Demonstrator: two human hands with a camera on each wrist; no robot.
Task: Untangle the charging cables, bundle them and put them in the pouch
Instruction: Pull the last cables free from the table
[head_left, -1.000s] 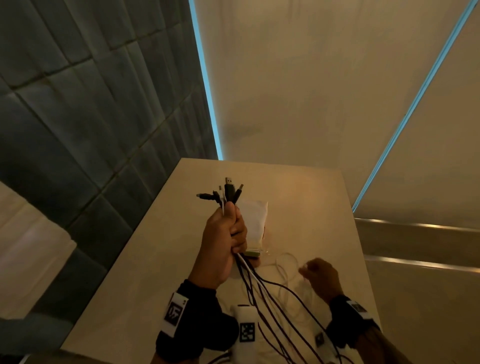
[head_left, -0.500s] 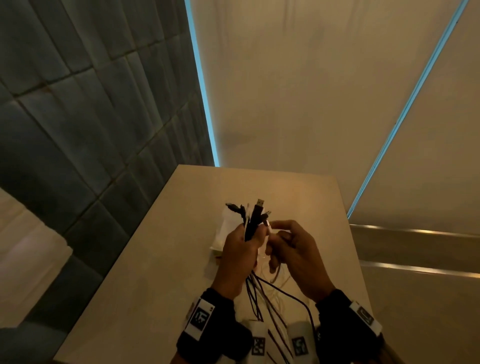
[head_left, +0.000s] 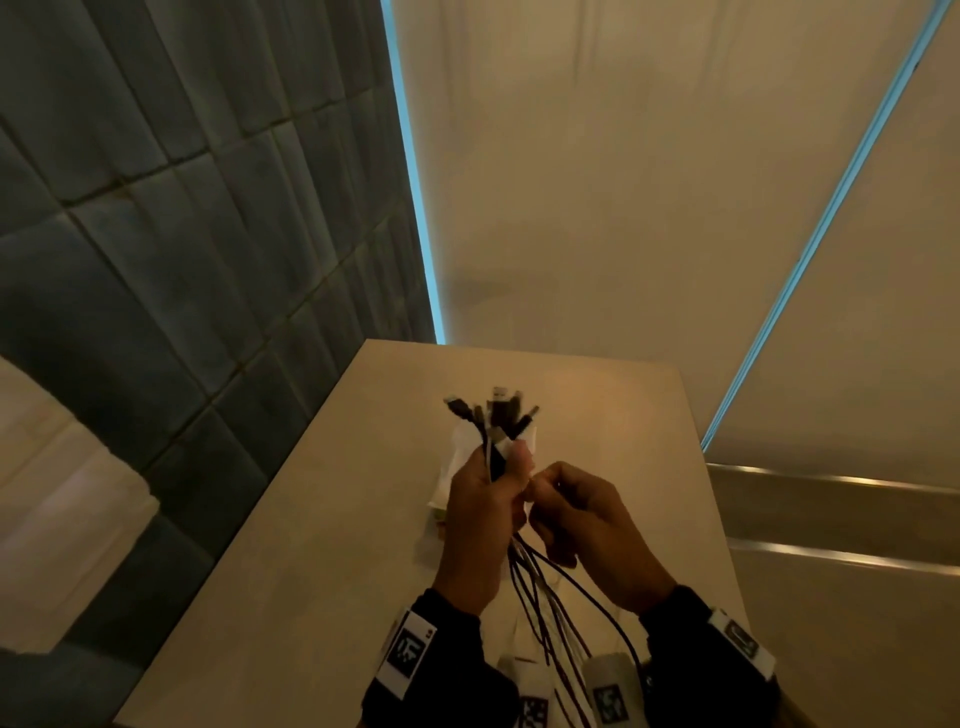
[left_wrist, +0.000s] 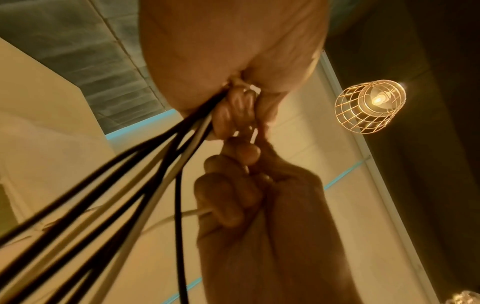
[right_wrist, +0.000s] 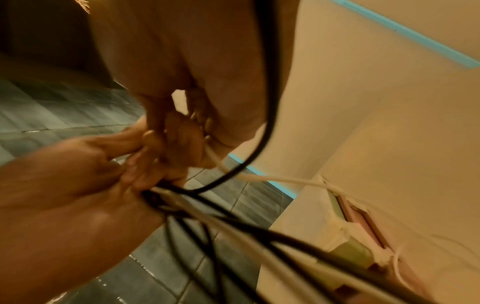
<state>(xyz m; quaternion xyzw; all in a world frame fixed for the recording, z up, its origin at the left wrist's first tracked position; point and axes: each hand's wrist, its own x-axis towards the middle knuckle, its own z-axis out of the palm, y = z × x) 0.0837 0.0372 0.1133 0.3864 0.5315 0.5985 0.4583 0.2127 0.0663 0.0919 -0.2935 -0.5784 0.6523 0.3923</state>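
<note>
Left hand (head_left: 485, 512) grips the charging cables (head_left: 540, 592) in a fist above the table (head_left: 311, 545), plugs fanning upward, while right hand (head_left: 582, 525) pinches a white cable (right_wrist: 272, 179) beside it.

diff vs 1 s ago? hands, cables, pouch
The right hand came up from the table to meet the left hand and now pinches a white cable right beside it. The left hand, with its fanned bundle of cables, dropped slightly lower and nearer the body. Unchanged: the left hand's grip on the bundle, the pouch lying on the table.
</note>
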